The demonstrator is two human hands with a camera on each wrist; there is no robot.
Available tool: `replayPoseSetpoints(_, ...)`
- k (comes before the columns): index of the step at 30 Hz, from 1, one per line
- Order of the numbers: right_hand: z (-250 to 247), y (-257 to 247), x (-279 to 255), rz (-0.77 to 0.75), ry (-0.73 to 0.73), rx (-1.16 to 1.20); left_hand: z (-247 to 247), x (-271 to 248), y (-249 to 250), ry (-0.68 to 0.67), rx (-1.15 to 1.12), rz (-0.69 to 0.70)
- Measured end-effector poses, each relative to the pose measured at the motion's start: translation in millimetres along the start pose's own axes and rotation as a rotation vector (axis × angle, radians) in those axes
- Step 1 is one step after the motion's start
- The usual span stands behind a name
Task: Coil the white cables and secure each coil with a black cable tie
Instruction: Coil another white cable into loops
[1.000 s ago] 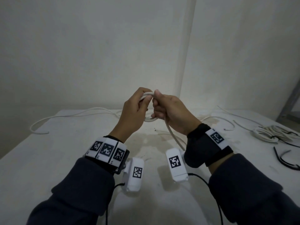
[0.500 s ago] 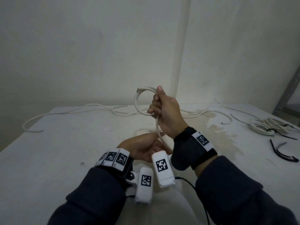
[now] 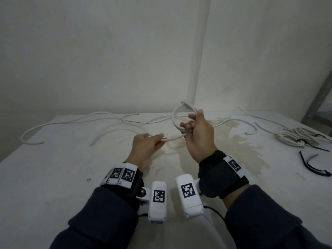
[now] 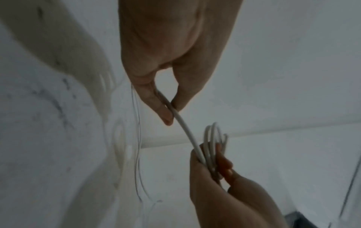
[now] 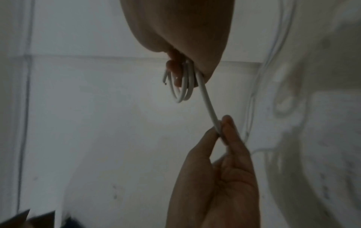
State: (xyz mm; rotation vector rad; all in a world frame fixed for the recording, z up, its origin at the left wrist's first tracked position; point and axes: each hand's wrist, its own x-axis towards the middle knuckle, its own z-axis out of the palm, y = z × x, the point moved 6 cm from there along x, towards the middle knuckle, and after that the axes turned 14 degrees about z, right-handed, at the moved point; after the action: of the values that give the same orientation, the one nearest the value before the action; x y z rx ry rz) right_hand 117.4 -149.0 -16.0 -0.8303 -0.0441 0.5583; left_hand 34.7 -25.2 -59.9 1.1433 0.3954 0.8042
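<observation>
My right hand [image 3: 195, 125] holds a small coil of white cable [image 3: 181, 112] above the table, its loops standing up past the fingers; the right wrist view shows the coil [image 5: 181, 86] hanging under the palm. A straight run of the same cable [image 3: 172, 138] leads left to my left hand [image 3: 152, 139], which pinches it between thumb and forefinger. In the left wrist view the pinched cable [image 4: 183, 125] runs down to the coil [image 4: 213, 138] in my right hand [image 4: 215, 166]. The rest of the cable trails left across the table [image 3: 53, 177].
Loose white cables [image 3: 80, 121] lie across the back of the table. At the right edge sits a coiled white bundle [image 3: 294, 137] with a black tie round it, and loose black cable ties [image 3: 312, 166] lie in front of it. Walls stand close behind.
My left hand let go of the coil, dropped low, then rose and moved left, pinching the cable and drawing it taut. My right hand kept the coil and shifted right.
</observation>
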Motion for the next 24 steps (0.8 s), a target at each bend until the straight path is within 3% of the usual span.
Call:
replayPoseSetpoints(3,-23.8,21.5,8.2,0.115,0.103,0.074,-9.6,2.7,7.2,0.090,0.077,0.221)
replayPoseSetpoints(5,-32.0,32.6,11.5,0.180,0.124,0.101,-13.1,4.4,7.8,0.097,0.110,0.275)
replayPoseSetpoints(11,-25.3,39.6,18.5,0.244,0.035,-0.038,-24.1,16.4,12.1,0.021,0.093,0.259)
replayPoseSetpoints(17,-10.4,43.8,31.8,0.156,-0.038,-0.313,-27.7,20.5,18.0,0.016,0.154,0.340)
replayPoseSetpoints(24,-13.3,58.2,40.8,0.258,-0.101,-0.270,-31.4,16.8,24.4,0.028,0.079,0.381)
